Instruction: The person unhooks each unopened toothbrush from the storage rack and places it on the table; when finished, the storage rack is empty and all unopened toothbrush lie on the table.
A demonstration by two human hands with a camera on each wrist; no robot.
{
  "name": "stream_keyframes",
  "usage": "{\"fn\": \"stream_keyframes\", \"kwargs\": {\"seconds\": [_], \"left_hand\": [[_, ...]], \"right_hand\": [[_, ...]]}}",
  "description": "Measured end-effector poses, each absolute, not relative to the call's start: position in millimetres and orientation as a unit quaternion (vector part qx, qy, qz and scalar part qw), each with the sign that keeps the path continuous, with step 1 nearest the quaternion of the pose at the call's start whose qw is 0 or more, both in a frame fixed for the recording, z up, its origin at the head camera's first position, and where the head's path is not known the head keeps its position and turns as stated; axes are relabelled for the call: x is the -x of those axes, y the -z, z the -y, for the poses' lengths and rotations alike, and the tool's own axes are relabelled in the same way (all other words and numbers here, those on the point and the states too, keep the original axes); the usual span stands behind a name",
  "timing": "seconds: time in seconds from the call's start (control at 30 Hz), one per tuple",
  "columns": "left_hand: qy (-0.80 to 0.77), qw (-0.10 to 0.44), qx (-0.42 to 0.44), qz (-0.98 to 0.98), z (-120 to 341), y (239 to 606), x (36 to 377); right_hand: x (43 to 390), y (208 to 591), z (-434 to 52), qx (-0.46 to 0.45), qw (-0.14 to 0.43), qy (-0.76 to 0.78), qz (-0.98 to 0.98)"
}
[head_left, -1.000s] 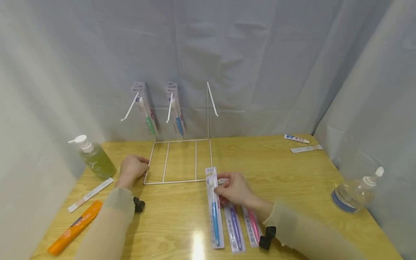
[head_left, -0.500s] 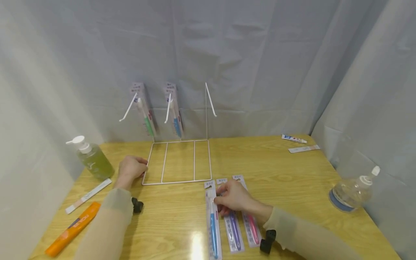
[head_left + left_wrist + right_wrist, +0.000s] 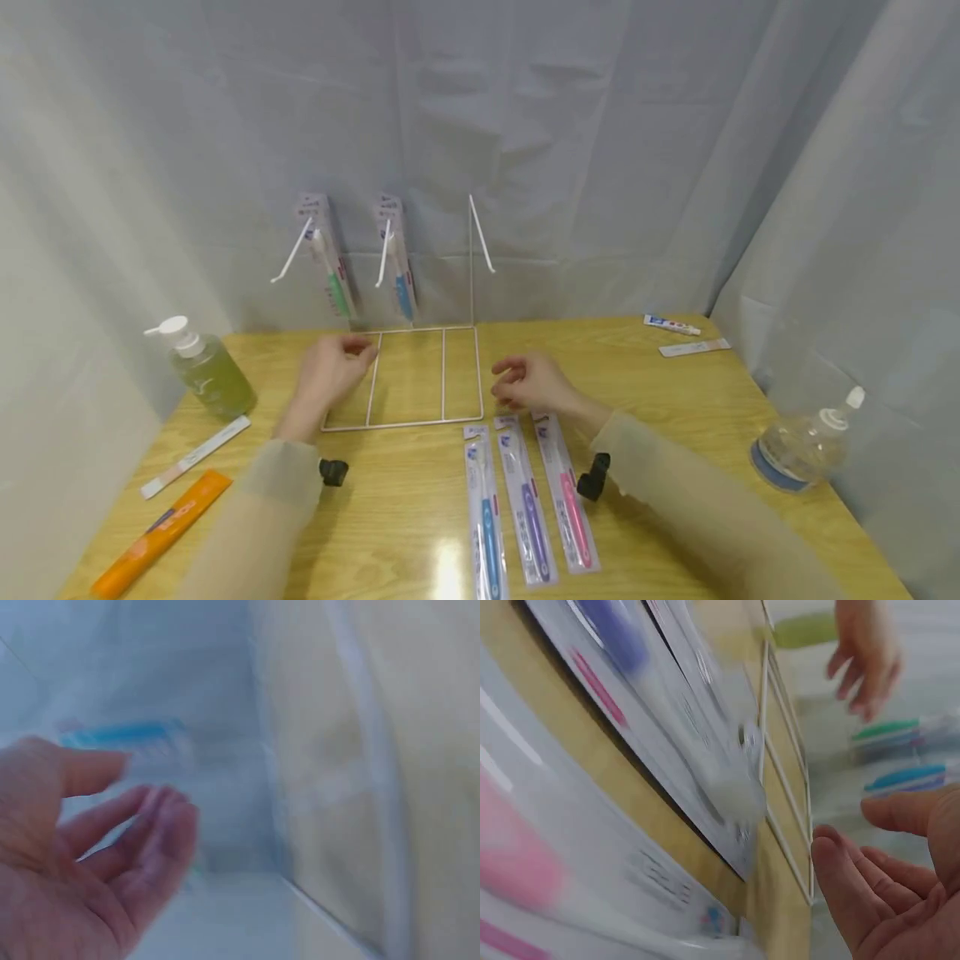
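My left hand (image 3: 330, 379) is raised over the left side of a white wire display rack (image 3: 442, 375), fingers relaxed and holding nothing. My right hand (image 3: 536, 385) hovers right of the rack's base, likewise holding nothing. Below it, three packaged toothbrushes lie side by side: a blue toothbrush (image 3: 489, 533), a purple toothbrush (image 3: 534, 525) and a pink toothbrush (image 3: 576, 521). On the rack's left and middle hooks hang a green packaged toothbrush (image 3: 336, 287) and another blue one. The right hook (image 3: 482, 235) carries nothing. In the left wrist view, the fingers (image 3: 161, 847) are loosely bent and blurred.
At left stand a green pump bottle (image 3: 213, 375), a narrow white packet (image 3: 197, 457) and an orange tube (image 3: 165, 529). At right are a small toothpaste tube (image 3: 671, 325), another narrow packet (image 3: 694, 347) and a clear pump bottle (image 3: 798, 450). Grey curtains surround the table.
The right hand has laid the blue toothbrush on the table, let it go and risen away from the toothbrushes. The left hand has left the rack's base and moved up and right.
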State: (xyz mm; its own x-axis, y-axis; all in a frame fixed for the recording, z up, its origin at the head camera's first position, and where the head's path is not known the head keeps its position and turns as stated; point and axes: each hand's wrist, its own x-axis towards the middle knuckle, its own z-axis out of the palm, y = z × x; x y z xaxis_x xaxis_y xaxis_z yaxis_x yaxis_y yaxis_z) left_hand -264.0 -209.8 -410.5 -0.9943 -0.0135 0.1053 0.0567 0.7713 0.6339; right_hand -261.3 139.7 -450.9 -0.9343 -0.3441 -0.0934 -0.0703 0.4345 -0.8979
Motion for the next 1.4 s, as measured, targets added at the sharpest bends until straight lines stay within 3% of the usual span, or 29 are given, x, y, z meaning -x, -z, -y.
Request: {"fn": "stream_keyframes", "kwargs": {"seconds": [0.17,0.27,0.8,1.23,1.4], "left_hand": [[0.465,0.146,0.029,0.873,176.4,384.4,281.0],[0.517,0.175,0.025,0.837,163.8,376.6,296.1],[0.575,0.219,-0.027,0.787,145.8,369.8,323.1],[0.530,0.285,0.007,0.799,139.7,373.2,318.8],[0.498,0.287,0.044,0.817,135.2,371.7,311.3]], "right_hand": [[297.8,457.5,-121.5,0.091,0.138,0.546,-0.822],[308.5,462.9,-112.4,0.087,0.129,0.529,-0.834],[319.2,469.9,-95.6,0.058,0.056,0.418,-0.905],[327.0,475.9,-100.4,0.066,0.066,0.436,-0.895],[327.7,475.5,-100.9,0.057,0.073,0.448,-0.889]]}}
